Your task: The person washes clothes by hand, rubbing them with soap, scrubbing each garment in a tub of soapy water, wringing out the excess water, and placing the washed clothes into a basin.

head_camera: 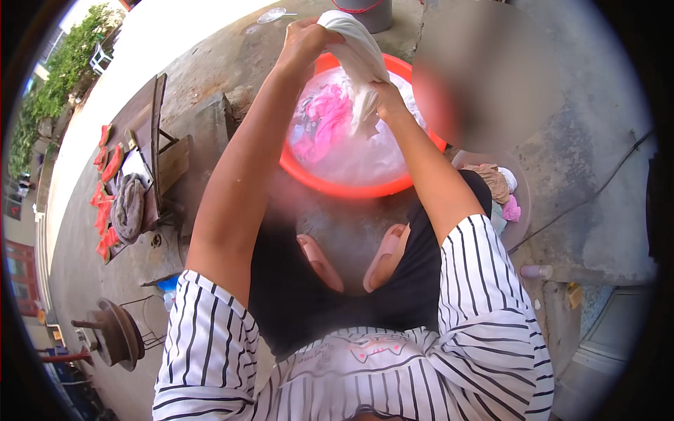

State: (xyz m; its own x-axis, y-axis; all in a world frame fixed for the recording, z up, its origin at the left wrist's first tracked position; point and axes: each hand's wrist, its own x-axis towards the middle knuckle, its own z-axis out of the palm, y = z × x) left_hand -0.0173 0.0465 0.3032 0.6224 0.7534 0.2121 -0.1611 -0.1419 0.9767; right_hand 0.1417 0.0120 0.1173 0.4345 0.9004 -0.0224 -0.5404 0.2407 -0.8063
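A twisted white cloth is stretched between my two hands above an orange-red plastic basin. My left hand grips its upper end, beyond the basin's far left rim. Lower down and to the right, my right hand holds the cloth near its hanging end. Below, the basin holds sudsy water with a bright pink cloth in it on the left. Paler, soaked fabric may lie among the suds; I cannot tell its shape.
On the left, a low table carries watermelon slices, a knife and a grey towel. A clear tub of clothes stands right of my leg; a cable runs past it. A grey bucket stands beyond the basin.
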